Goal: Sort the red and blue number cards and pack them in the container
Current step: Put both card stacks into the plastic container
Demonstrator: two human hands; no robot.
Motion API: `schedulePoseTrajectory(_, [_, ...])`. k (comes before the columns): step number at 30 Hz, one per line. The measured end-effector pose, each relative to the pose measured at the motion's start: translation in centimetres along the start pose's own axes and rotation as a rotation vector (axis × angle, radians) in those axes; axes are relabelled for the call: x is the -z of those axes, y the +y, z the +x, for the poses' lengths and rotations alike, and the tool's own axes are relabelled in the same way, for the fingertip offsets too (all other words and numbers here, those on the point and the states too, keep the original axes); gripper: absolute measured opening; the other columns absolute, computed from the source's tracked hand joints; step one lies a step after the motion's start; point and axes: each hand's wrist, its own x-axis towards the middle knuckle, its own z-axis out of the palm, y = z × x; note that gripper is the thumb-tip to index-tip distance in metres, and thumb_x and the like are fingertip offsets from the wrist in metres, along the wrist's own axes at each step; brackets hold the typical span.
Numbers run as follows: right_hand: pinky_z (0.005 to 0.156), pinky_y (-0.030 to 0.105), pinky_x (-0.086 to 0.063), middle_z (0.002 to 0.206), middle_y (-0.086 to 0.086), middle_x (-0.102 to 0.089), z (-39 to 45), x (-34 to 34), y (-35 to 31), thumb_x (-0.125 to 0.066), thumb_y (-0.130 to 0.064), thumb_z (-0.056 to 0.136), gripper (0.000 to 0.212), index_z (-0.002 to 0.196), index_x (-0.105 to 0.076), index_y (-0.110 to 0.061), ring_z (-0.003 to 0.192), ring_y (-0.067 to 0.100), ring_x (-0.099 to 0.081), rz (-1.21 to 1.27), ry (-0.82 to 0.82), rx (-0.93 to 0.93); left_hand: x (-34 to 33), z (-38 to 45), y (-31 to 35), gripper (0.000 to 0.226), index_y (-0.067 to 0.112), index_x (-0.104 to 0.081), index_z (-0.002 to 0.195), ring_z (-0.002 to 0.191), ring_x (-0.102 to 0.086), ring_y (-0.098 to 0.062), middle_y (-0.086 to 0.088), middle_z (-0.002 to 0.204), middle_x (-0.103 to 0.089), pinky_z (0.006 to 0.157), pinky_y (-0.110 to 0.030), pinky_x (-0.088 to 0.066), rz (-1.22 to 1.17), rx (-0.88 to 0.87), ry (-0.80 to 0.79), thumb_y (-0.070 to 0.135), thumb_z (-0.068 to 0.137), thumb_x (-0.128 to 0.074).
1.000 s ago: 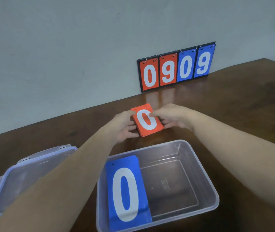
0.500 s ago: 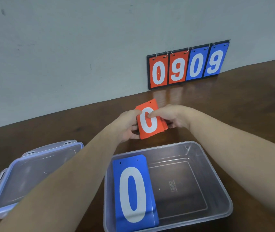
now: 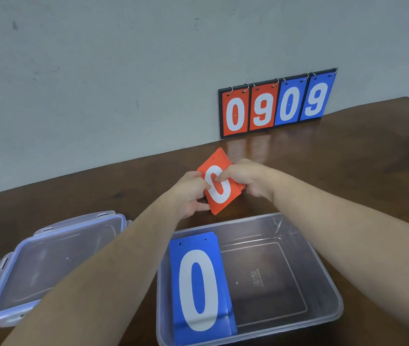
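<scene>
Head view: container holds blue cards.

Scoreboard reads 0909; red card 0; blue card 0.

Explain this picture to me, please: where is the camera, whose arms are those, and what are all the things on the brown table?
There is no machine here. The camera sits on a person's head and looks forward and down, so the two arms are that person's own. The left hand and the right hand together grip a stack of red cards, its top card showing a white 0, held tilted above the table. In front of them stands a clear container with blue cards lying in its left side, also showing a 0; its right side is bare. Its lid lies to the left on the table. At the back a flip scoreboard leans against the wall, reading 09 in red and 09 in blue.
</scene>
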Motion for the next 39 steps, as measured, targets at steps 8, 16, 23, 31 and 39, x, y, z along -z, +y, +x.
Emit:
schedulePoseTrajectory(8, [0.079,0.039,-0.059,0.119,0.003,-0.065,-1.5,1.1,-1.3,-0.073,-0.022,0.091,0.051,0.136,-0.049,-0.023,0.104,0.027,-0.063,0.261,-0.079,0.068,0.8,-0.5,0.1,0.067,0.028,-0.036,0.148,0.113,-0.063,-0.034,-0.007,0.136,-0.057,0.084,-0.050,-0.059,-0.149,-0.136,-0.047,0.003,0.094,-0.066])
schedulePoseTrajectory(16, [0.083,0.044,-0.061,0.118,0.002,-0.071,-6.0,3.3,-1.1,-0.076,-0.019,0.088,0.053,0.135,-0.054,-0.027,0.107,0.028,-0.069,0.421,-0.161,0.184,1.2,-4.5,1.0,0.062,0.019,-0.040,0.148,0.110,-0.069,-0.032,-0.008,0.129,-0.067,0.089,-0.053,-0.058,-0.372,-0.244,-0.174,0.005,0.092,-0.064])
schedulePoseTrajectory(23, [0.085,0.045,-0.061,0.116,0.002,-0.074,-12.5,5.2,0.7,-0.076,-0.011,0.086,0.063,0.140,-0.045,-0.022,0.100,0.024,-0.074,0.234,-0.189,0.275,1.4,-10.5,-0.7,0.046,0.023,-0.053,0.136,0.105,-0.072,-0.029,-0.004,0.117,-0.074,0.096,-0.053,-0.055,-0.205,-0.320,-0.303,0.003,0.095,-0.059])
schedulePoseTrajectory(31, [0.083,0.047,-0.062,0.123,0.006,-0.066,-18.1,4.3,5.0,-0.080,-0.009,0.083,0.100,0.155,-0.018,-0.038,0.097,0.025,-0.074,-0.129,-0.124,0.223,0.0,-14.0,-5.1,0.037,0.015,-0.051,0.134,0.104,-0.072,-0.029,-0.010,0.119,-0.072,0.084,-0.049,-0.060,-0.124,-0.199,-0.323,0.004,0.099,-0.055])
schedulePoseTrajectory(39, [0.112,0.043,-0.041,0.158,-0.014,-0.028,-20.0,3.9,7.9,-0.076,-0.042,0.085,0.083,0.151,-0.025,-0.046,0.144,0.015,-0.030,-0.760,0.240,0.427,-3.1,-14.2,-7.5,0.031,0.021,-0.047,0.127,0.102,-0.069,-0.028,-0.006,0.116,-0.068,0.090,-0.055,-0.056,0.052,-0.134,-0.223,0.003,0.102,-0.047])
